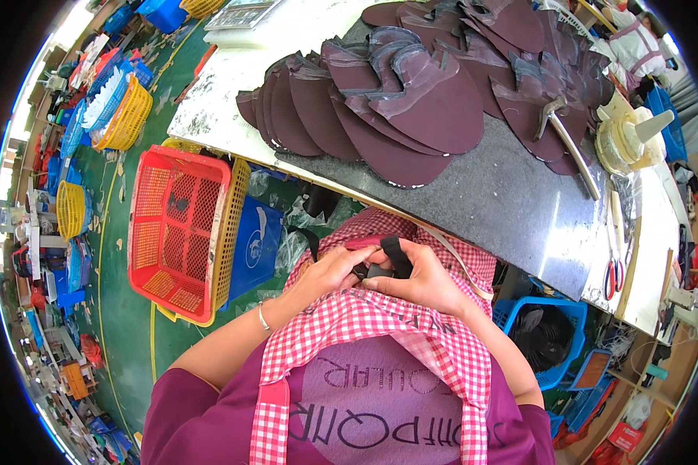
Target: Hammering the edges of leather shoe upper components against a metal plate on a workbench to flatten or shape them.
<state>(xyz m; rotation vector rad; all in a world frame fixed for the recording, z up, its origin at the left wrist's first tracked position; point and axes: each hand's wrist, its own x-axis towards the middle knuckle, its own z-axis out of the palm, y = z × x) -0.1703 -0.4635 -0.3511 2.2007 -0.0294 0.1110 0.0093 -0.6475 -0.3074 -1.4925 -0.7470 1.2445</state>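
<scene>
Both hands meet at my waist, in front of a red-and-white checked apron (372,314). My right hand (426,283) is closed on a black strap (396,256) that loops up over its fingers. My left hand (329,269) is closed against a small dark piece between the two hands; its fingers partly hide it, so I cannot make out its kind. Beyond my hands, stacks of dark maroon rounded pieces (430,105) with grey crumpled edges lie on the worktable. No hand touches them.
The grey-topped worktable (504,213) runs across in front of me. On its right are a hammer (570,147), a glue pot (624,143) and scissors (614,248). A red basket (143,225) stands left, a blue basket (574,314) below the table's right. Another person (636,50) is at the far right.
</scene>
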